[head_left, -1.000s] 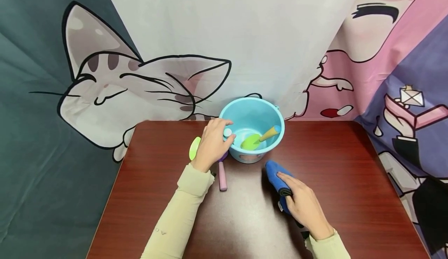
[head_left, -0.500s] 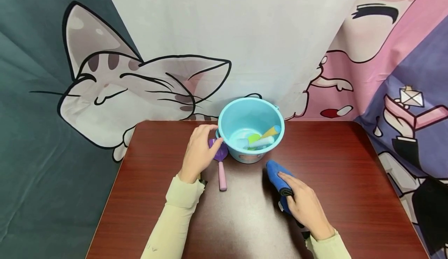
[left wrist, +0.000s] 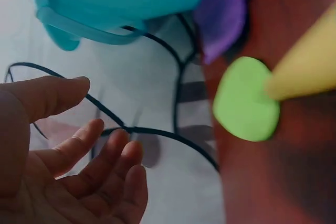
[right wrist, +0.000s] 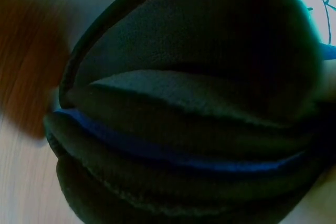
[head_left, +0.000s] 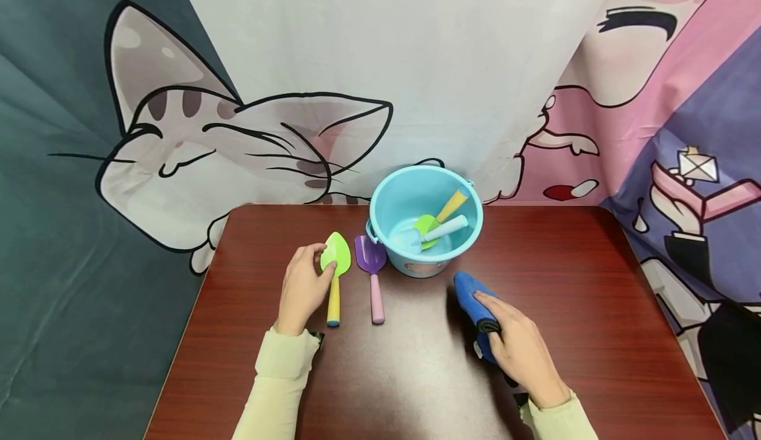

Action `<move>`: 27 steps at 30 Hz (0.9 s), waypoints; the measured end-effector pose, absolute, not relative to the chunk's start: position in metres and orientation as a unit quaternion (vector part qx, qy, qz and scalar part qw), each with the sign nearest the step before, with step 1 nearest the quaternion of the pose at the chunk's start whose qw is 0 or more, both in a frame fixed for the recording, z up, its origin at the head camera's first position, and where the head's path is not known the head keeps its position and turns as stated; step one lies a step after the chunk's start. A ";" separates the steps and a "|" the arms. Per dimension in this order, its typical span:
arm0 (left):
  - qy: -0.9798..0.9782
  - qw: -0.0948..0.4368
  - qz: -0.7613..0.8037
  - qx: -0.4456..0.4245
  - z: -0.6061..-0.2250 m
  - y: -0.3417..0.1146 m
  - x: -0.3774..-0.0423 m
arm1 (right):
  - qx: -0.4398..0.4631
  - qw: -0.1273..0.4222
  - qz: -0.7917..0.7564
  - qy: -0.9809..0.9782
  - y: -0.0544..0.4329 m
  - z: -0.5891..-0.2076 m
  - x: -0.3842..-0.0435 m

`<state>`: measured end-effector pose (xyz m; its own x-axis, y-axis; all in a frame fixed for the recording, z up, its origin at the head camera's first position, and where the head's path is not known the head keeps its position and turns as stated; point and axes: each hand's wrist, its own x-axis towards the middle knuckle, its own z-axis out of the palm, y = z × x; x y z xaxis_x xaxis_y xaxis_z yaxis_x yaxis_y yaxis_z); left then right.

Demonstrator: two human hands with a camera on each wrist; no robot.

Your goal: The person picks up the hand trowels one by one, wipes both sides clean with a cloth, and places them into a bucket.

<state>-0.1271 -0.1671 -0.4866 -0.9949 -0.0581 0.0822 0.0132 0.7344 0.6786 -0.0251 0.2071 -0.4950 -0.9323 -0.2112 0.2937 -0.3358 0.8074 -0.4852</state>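
My left hand (head_left: 302, 289) hovers beside a green toy shovel with a yellow handle (head_left: 334, 300) on the table's left part. In the left wrist view its fingers are spread and loosely bent, holding nothing. A purple toy shovel with a pink handle (head_left: 377, 298) lies just to the right. Inside the light blue bucket (head_left: 410, 192) rest a light blue shovel (head_left: 447, 228) and another green shovel with a yellow handle (head_left: 453, 206). My right hand (head_left: 523, 347) grips a folded blue cloth (head_left: 472, 304); dark folds fill the right wrist view.
The bucket stands at the back edge of the reddish-brown table (head_left: 571, 281). Behind it hangs a printed cloth backdrop (head_left: 380, 50) with a cartoon cat. The bucket's handle (left wrist: 92, 29) hangs at its side.
The light blue shovel has been let go and now lies in the bucket. My left hand has moved left from the bucket toward the green shovel. My right hand stays on the cloth.
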 end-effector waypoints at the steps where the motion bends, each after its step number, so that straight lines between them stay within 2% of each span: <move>1: -0.930 0.040 -0.366 0.022 -0.490 -0.169 -0.126 | 0.144 0.114 0.275 -0.944 0.207 -0.495 -0.025; 10: -0.913 -0.024 -0.388 0.124 -0.516 -0.177 -0.118 | 0.139 0.118 0.276 -0.944 0.208 -0.494 -0.024; 16: -0.909 -0.055 -0.381 0.158 -0.529 -0.174 -0.114 | 0.136 0.120 0.277 -0.944 0.209 -0.494 -0.024; 27: -0.927 -0.095 -0.333 0.141 -0.541 -0.172 -0.109 | 0.136 0.115 0.277 -0.944 0.209 -0.494 -0.025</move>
